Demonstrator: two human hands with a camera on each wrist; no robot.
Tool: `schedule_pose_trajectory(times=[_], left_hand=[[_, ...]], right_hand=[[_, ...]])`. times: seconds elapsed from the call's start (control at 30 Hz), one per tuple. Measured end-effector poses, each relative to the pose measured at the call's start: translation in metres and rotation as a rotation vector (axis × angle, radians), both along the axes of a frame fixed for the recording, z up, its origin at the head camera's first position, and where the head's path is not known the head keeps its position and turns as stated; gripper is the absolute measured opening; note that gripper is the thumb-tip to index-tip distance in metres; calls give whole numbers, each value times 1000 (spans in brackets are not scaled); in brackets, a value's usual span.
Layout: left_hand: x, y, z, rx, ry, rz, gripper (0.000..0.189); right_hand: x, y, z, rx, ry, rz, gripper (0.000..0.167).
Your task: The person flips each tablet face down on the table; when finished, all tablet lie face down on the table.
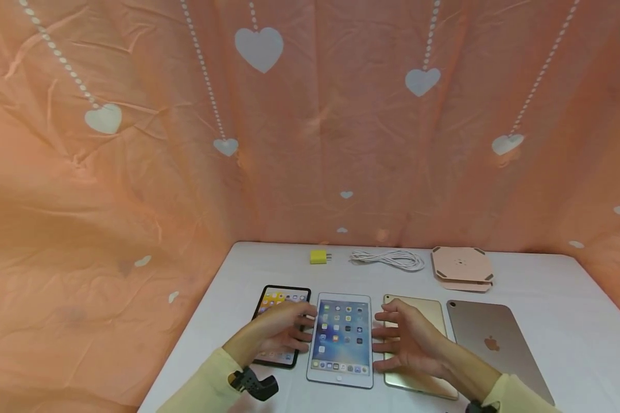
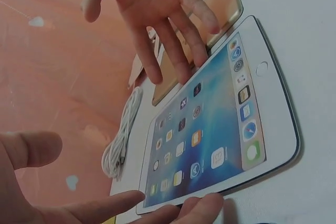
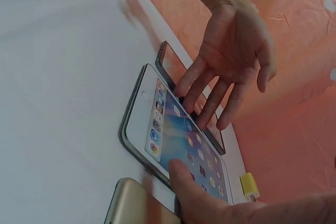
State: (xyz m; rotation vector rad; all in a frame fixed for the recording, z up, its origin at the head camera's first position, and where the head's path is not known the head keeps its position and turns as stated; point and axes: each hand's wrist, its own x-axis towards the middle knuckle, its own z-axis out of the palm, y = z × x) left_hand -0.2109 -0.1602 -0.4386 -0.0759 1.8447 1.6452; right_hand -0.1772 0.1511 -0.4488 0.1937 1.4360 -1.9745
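Observation:
A white-framed tablet (image 1: 341, 338) with its screen lit lies face up on the table, a round home button on its near edge. My left hand (image 1: 285, 328) is at its left side, fingers spread and fairly straight, fingertips right by the edge. Opposite it, my right hand (image 1: 410, 338) is at the right side with fingers extended toward the tablet. Beneath the left hand lies a black-framed tablet (image 1: 268, 295), screen lit. A gold tablet (image 1: 429, 310), back up, lies partly hidden under the right hand. In the left wrist view the right palm (image 2: 152, 3) faces the white tablet.
At the far right lies a grey tablet (image 1: 491, 327), back up with an apple logo. Along the back stand a yellow charger plug (image 1: 318, 257), a coiled white cable (image 1: 387, 259) and a pink folding stand (image 1: 461, 265). An orange curtain (image 1: 310, 143) hangs behind the white table (image 1: 268, 261).

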Motion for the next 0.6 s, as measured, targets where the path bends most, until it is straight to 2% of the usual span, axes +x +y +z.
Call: schedule_pose_trajectory(times=[0.27, 0.47, 0.6], left_hand=[[-3, 13, -3, 8, -5, 3, 59], [-5, 32, -7, 22, -8, 0, 55], [-3, 44, -13, 80, -19, -11, 54]], right_hand=[[-1, 5, 2, -36, -32, -14, 93], [-1, 18, 5, -83, 6, -20, 90], [1, 33, 11, -85, 41, 4, 88]])
